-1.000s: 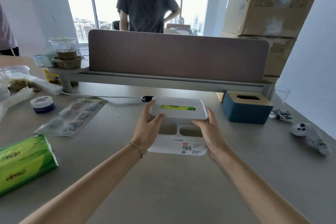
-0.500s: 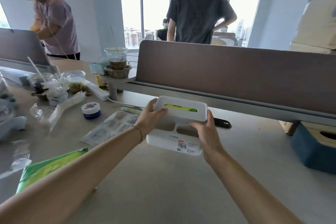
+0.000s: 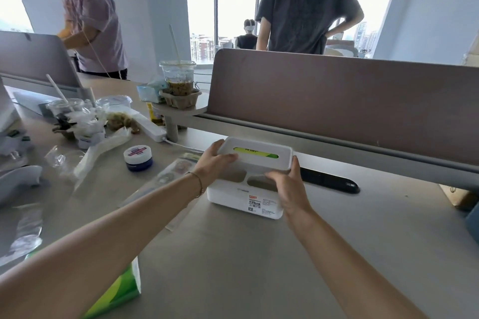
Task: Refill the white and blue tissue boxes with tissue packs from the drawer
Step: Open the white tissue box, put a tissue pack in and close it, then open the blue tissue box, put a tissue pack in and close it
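The white tissue box (image 3: 243,201) sits on the desk in the middle of the view, a label on its front. A green tissue pack shows through the slot of its white lid (image 3: 256,156). My left hand (image 3: 213,162) grips the lid's left end and my right hand (image 3: 287,188) grips its right front corner. A second green tissue pack (image 3: 118,290) lies at the bottom left, partly behind my left forearm. Only a sliver of the blue tissue box (image 3: 473,217) shows at the right edge.
A brown divider panel (image 3: 337,101) runs behind the box, with a black remote (image 3: 329,181) at its foot. To the left are a blue-and-white jar (image 3: 138,158), a sheet of sticker packs (image 3: 166,179), plastic cups, bags and a power strip. Two people stand beyond the desk.
The view has swung left, so the blue box has slid to the right edge. Both hands have carried the white box leftward and it now rests on the desk.
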Demonstrator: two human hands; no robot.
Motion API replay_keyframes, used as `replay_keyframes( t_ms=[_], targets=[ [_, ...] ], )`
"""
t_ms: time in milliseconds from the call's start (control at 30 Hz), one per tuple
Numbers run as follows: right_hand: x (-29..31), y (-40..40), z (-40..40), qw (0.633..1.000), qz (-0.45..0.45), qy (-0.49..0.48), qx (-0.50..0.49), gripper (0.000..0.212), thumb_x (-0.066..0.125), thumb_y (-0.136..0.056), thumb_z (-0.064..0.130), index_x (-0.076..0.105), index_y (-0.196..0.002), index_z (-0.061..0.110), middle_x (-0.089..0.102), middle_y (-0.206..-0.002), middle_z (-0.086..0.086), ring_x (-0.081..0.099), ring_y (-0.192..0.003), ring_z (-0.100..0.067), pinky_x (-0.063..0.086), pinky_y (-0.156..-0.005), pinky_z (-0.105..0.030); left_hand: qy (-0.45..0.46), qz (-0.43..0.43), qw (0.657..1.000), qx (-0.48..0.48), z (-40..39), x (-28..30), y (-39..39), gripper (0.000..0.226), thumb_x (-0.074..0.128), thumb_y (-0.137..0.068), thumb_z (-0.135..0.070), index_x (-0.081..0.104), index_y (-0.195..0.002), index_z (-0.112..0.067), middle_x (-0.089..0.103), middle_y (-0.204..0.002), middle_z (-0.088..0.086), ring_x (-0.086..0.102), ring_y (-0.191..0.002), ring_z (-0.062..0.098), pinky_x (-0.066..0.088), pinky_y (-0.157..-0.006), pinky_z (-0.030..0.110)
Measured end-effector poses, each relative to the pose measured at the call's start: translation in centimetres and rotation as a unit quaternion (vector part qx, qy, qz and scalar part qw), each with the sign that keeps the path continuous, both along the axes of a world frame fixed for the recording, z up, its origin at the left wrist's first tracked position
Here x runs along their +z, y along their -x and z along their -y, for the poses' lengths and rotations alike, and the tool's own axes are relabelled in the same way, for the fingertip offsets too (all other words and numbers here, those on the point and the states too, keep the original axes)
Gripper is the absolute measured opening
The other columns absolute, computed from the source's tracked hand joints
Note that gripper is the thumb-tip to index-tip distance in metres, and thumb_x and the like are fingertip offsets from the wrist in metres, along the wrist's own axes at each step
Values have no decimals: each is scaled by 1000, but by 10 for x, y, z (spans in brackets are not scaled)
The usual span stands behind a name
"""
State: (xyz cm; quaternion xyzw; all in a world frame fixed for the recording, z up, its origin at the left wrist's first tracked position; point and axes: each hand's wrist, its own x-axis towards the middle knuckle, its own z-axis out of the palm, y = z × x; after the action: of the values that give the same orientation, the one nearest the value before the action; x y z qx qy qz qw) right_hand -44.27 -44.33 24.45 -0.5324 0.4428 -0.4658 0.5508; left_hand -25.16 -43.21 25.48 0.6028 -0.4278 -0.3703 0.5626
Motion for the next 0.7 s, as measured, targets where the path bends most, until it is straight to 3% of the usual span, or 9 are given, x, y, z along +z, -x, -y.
replay_keyframes(
  t_ms=[167, 300, 467, 633, 700],
  targets=[
    [1, -6, 11, 1000, 14, 0, 1, 51, 66, -85, 1, 51, -126, 27, 71, -108, -2, 69, -97, -20, 60, -79, -40, 8, 34, 999, 3, 16, -5, -8, 29, 66, -95, -12, 57, -118, -28, 68, -99, -5, 65, -84, 11, 51, -70, 17],
    [1, -8, 15, 1000, 22, 1, 1, 51, 63, -86, -3, 50, -127, 25, 70, -108, -4, 69, -92, -17, 57, -61, -27, 0, 74, 997, 27, 23, -9, -10, 32, 66, -95, -25, 56, -123, -34, 67, -101, -8, 65, -86, 12, 52, -78, 27],
    [-1, -13, 18, 1000, 27, -1, -2, 53, 64, -85, -2, 48, -127, 26, 68, -112, -5, 67, -97, -18, 56, -70, -33, -20, 159, 986, 51, 28, -8, -11, 49, 64, -86, -42, 55, -134, -36, 69, -110, -1, 67, -95, 22, 56, -87, 37],
    [4, -15, 15, 999, 32, -1, -4, 54, 65, -83, -3, 47, -126, 24, 68, -114, -6, 67, -98, -20, 55, -67, -33, -37, 255, 965, 55, 28, -3, -9, 46, 56, -97, -36, 50, -142, -32, 67, -118, 4, 64, -102, 27, 51, -84, 34],
    [10, -14, 9, 1000, 27, -2, 3, 52, 67, -82, -1, 48, -125, 22, 68, -115, -9, 68, -100, -22, 60, -77, -43, -47, 325, 942, 65, 24, 0, -6, 48, 52, -98, -37, 47, -145, -29, 64, -126, 8, 60, -104, 29, 49, -87, 37]
  ],
)
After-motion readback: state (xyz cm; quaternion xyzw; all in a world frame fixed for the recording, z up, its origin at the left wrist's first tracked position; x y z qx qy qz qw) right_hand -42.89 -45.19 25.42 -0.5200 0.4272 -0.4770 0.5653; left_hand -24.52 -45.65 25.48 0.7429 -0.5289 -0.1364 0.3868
